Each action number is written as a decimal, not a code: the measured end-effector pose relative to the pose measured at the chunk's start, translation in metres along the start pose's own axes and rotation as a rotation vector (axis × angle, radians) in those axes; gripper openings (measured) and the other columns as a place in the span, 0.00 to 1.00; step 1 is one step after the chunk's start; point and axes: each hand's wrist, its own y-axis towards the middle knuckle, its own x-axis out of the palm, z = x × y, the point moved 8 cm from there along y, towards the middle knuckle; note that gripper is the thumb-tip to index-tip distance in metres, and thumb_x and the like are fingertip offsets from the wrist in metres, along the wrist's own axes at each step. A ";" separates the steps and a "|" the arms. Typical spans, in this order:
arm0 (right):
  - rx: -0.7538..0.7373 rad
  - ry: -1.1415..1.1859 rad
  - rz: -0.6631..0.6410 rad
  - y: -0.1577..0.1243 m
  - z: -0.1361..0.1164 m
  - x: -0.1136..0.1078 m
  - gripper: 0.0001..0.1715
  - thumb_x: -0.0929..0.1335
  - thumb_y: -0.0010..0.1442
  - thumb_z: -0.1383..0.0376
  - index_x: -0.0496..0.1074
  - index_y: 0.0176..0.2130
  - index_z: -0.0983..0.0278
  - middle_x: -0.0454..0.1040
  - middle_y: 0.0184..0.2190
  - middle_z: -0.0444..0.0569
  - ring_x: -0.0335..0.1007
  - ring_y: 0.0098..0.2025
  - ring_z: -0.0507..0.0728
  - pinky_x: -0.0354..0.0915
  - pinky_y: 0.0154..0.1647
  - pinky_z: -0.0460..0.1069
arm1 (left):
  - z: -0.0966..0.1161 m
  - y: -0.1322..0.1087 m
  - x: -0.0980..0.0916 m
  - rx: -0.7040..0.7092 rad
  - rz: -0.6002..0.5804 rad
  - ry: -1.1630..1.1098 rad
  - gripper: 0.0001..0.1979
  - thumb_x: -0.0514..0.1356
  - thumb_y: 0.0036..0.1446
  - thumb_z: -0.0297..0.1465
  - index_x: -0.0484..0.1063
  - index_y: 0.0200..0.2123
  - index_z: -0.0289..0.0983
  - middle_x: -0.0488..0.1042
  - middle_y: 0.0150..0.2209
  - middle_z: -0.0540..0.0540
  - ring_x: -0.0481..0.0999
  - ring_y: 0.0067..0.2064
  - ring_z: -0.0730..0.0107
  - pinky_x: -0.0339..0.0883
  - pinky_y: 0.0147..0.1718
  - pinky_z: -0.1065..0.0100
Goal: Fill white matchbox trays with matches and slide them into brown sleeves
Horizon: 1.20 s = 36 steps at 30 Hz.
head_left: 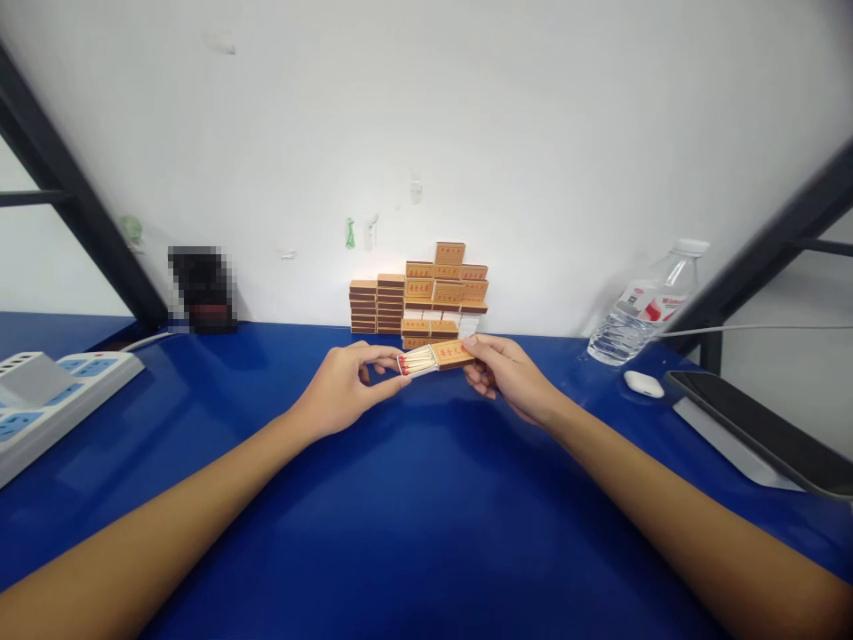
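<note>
A matchbox (455,354) with its tray (418,362) slid partway out hangs between my two hands, and red-tipped matches show inside the tray. My left hand (350,384) pinches the tray's left end between thumb and fingers. The sleeve's right end is gripped by my right hand (506,372), thumb on top. Just behind them, stacked matchboxes (418,287) stand against the wall, with two columns of boxes seen from their sides (377,307) at the left of the stack. White pieces (432,316) show low in the stack.
On the blue table (426,516), a power strip (73,400) lies at the left, and a dark, partly pixelated object (206,289) stands near the wall. To the right are a water bottle (643,307), a white earphone case (643,384) and a black phone (760,427).
</note>
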 end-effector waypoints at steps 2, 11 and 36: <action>-0.021 0.002 -0.001 0.000 -0.001 -0.001 0.25 0.72 0.60 0.45 0.66 0.32 0.61 0.66 0.20 0.39 0.59 0.19 0.48 0.50 0.16 0.44 | 0.001 0.001 0.000 0.004 -0.009 0.001 0.14 0.70 0.59 0.38 0.83 0.48 0.43 0.82 0.38 0.49 0.75 0.32 0.72 0.70 0.34 0.68; -0.028 -0.020 -0.071 -0.003 -0.002 0.008 0.27 0.70 0.63 0.43 0.66 0.32 0.62 0.67 0.23 0.40 0.61 0.20 0.47 0.52 0.16 0.43 | -0.004 0.000 0.002 -0.037 -0.023 -0.024 0.14 0.70 0.58 0.40 0.83 0.47 0.43 0.84 0.39 0.48 0.76 0.31 0.71 0.70 0.32 0.68; -0.242 -0.535 -0.147 -0.034 -0.012 0.055 0.42 0.56 0.76 0.46 0.42 0.78 0.56 0.56 0.75 0.57 0.56 0.74 0.66 0.53 0.74 0.68 | -0.001 -0.001 -0.004 0.005 0.091 0.009 0.22 0.67 0.63 0.40 0.78 0.59 0.43 0.83 0.43 0.46 0.79 0.36 0.67 0.75 0.39 0.64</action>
